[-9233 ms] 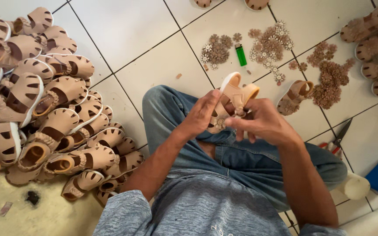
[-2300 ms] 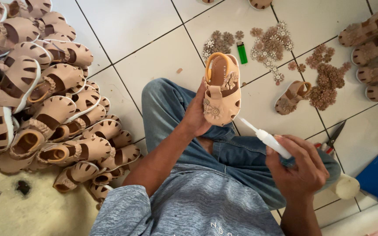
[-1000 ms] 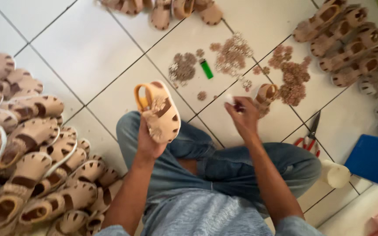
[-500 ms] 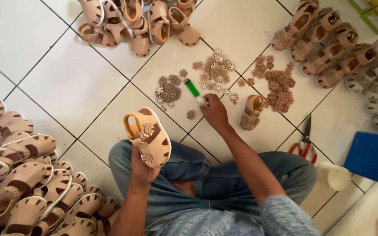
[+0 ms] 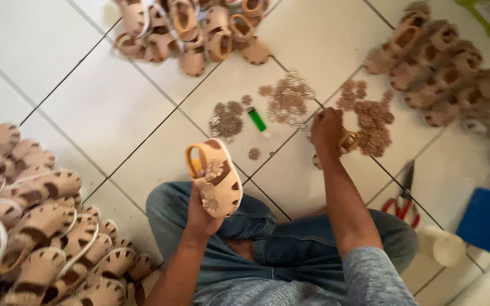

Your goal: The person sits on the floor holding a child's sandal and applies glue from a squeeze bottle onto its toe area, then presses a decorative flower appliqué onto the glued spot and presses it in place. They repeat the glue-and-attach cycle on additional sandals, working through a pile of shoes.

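Sandal held up, other hand among the floor ornaments

The left hand grips a tan sandal above the knee; the right hand, fingers curled, rests on the tiled floor beside brown ornament piles and a green lighter.

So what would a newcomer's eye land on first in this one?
Probably the small tan sandal held up in the left hand over the person's lap, with heaps of matching sandals on the white tile floor at the left, top and upper right. Next, the right hand stretched out to little piles of brown cut-out pieces, beside a green lighter.
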